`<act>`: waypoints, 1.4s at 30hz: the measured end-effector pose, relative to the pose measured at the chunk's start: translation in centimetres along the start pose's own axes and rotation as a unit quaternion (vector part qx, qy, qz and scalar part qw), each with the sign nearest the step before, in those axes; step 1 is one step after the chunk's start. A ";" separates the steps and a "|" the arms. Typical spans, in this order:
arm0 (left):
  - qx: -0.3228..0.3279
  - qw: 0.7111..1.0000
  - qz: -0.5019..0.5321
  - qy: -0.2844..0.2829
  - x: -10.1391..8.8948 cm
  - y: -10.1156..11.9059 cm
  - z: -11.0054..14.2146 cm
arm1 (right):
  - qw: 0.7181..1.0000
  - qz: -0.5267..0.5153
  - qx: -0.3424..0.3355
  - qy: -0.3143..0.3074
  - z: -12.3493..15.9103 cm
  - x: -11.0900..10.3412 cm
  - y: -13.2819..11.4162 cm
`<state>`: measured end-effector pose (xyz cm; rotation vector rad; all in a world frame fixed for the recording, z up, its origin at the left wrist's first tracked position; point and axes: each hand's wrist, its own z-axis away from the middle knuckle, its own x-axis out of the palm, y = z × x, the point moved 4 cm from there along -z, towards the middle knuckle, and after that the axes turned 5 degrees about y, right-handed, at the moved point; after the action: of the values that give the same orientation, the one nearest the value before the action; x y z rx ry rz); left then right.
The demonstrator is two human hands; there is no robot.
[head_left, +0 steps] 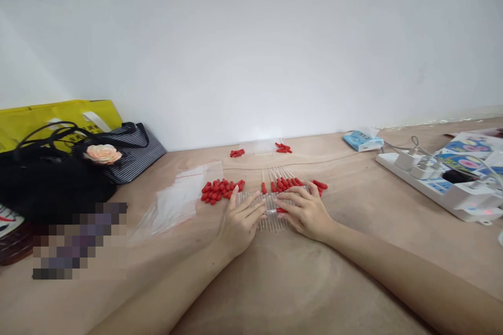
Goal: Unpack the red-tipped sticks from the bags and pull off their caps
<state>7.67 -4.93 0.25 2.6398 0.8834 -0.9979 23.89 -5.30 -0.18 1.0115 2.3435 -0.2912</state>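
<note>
My left hand (244, 222) and my right hand (308, 213) are close together over a row of clear glass dropper tubes (272, 226) lying side by side on the table. Between them, a glass tube (271, 212) lies crosswise, its left end at my left fingertips. A red rubber bulb (281, 210) sits at its right end, under my right fingers. Both hands have their fingers closed, partly hiding what they hold. Loose red bulbs (218, 189) are heaped beyond my left hand. Just behind my right hand, several droppers (285, 183) with red bulbs fitted lie with their tips pointing away.
Clear zip bags (176, 201) lie on the left. More red-bulbed droppers (283, 147) rest in a bag near the wall. On the right are a tissue pack (362, 141) and a white power strip (432, 188) with plugs. A striped bag (137, 152) stands at far left.
</note>
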 end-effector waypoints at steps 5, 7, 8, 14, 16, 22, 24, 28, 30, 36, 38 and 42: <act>0.010 1.000 0.003 -0.014 -0.1 -0.2 0.0 | 1.000 0.006 -0.002 0.011 0.1 0.1 0.0; 0.021 1.000 0.001 -0.016 -0.3 -0.1 -0.1 | 1.000 0.004 -0.011 0.019 0.1 -0.1 -0.2; 0.024 1.000 0.000 -0.017 -0.4 -0.1 -0.1 | 1.000 0.004 -0.016 0.024 0.2 -0.2 -0.3; 0.037 0.999 -0.006 -0.025 -0.8 0.1 0.0 | 0.998 0.012 -0.038 0.045 0.2 -0.5 -0.6; 0.037 0.999 -0.006 -0.025 -0.9 0.0 0.1 | 0.998 0.016 -0.035 0.039 0.2 -0.5 -0.5; 0.031 0.999 -0.006 -0.027 -1.1 0.0 0.2 | 0.998 0.006 -0.038 0.040 0.1 -0.6 -0.5; 0.027 0.999 -0.005 -0.023 -1.2 0.1 0.2 | 0.998 -0.004 -0.038 0.051 0.0 -0.7 -0.6; 0.009 1.000 0.006 -0.016 -1.4 -0.1 0.5 | 0.997 -0.019 -0.045 0.062 0.0 -0.9 -0.6; -0.010 1.000 0.002 -0.022 -1.6 -0.8 0.9 | 0.997 -0.017 -0.037 0.067 0.1 -1.1 -0.1; -0.169 0.985 -0.035 -0.007 -2.6 -4.0 1.3 | 0.995 0.022 0.074 0.062 0.3 -1.9 2.6; -0.212 0.977 -0.025 -0.012 -2.7 -4.4 0.8 | 0.992 0.031 0.112 0.050 0.1 -1.9 3.5; -0.293 0.956 0.016 -0.030 -2.3 -4.9 0.1 | 0.972 0.032 0.230 0.034 0.2 -1.4 6.2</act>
<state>3.38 -2.07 1.83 2.1044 0.9408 -0.6675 29.22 -1.90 0.62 1.3226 2.3498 -0.8145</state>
